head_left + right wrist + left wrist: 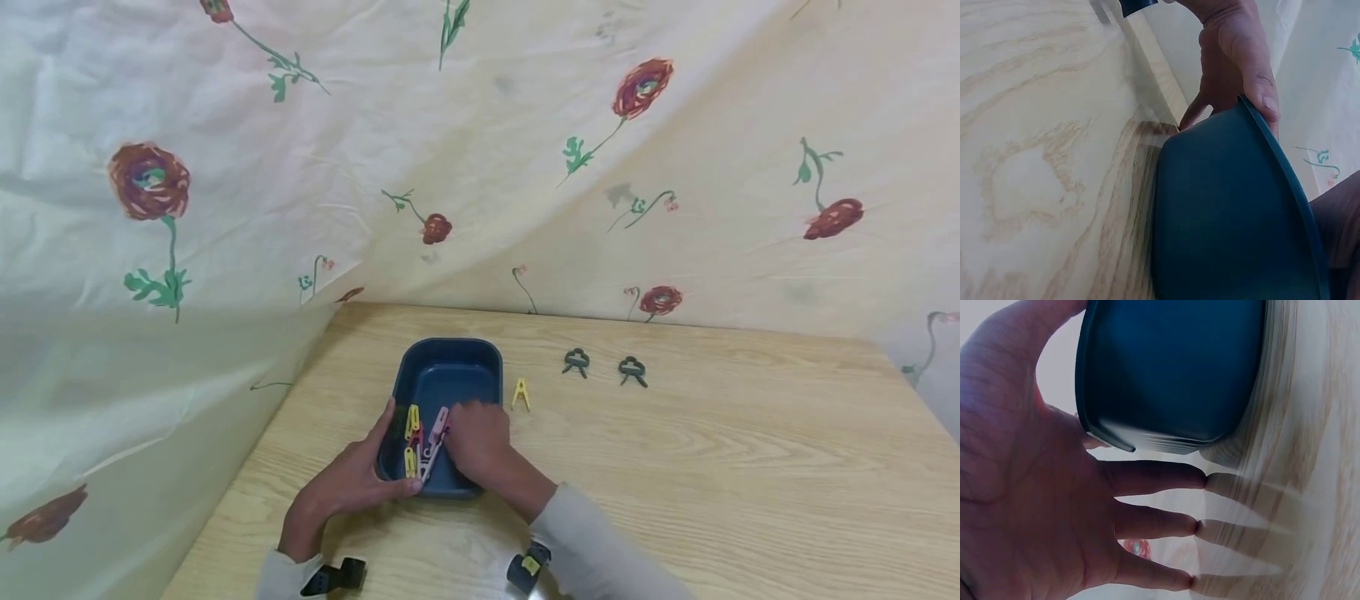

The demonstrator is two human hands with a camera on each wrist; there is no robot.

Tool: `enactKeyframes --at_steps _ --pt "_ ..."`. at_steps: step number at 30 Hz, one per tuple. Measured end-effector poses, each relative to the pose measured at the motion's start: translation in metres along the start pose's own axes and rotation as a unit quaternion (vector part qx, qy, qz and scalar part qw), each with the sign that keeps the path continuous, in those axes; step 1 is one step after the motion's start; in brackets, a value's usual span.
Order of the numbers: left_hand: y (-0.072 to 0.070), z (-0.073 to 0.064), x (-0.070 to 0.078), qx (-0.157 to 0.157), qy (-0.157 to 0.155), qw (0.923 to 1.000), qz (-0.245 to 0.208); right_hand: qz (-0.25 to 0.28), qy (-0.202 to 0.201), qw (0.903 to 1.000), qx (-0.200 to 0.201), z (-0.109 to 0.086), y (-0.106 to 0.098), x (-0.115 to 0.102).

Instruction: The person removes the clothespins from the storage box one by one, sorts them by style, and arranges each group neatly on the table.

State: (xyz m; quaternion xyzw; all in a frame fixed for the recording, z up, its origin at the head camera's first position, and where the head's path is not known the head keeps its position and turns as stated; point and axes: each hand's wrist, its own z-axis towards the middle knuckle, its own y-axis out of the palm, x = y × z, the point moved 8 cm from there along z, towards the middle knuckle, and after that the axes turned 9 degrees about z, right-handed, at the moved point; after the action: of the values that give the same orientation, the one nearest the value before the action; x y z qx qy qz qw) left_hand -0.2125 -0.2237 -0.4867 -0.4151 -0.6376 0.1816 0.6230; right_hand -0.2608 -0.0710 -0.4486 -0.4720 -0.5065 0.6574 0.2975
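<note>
I cannot tell what the right hand (480,442) holds, fingertips hidden, by a pink plastic clothespin (438,426); the splayed left hand (351,478) touches the oblong blue plastic tray (457,377).

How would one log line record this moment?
left hand holds blue tray; right hand inside, near pink clip; one yellow clip, two dark clips outside

Left hand (358,475): thumb spread wide, fingers pretty much straight
Right hand (480,442): knuckles up, can't see fingertips tbh
</note>
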Motion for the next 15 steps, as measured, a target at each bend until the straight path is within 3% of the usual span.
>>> enactKeyframes --at_steps 7,15 --pt "0.002 0.000 0.000 0.002 -0.009 1.0000 0.002 -0.027 0.015 0.9978 -0.059 0.003 0.018 -0.001" --pt "0.000 0.000 0.002 0.003 -0.008 1.0000 0.005 -0.023 0.010 0.9996 -0.013 0.008 0.016 0.001"
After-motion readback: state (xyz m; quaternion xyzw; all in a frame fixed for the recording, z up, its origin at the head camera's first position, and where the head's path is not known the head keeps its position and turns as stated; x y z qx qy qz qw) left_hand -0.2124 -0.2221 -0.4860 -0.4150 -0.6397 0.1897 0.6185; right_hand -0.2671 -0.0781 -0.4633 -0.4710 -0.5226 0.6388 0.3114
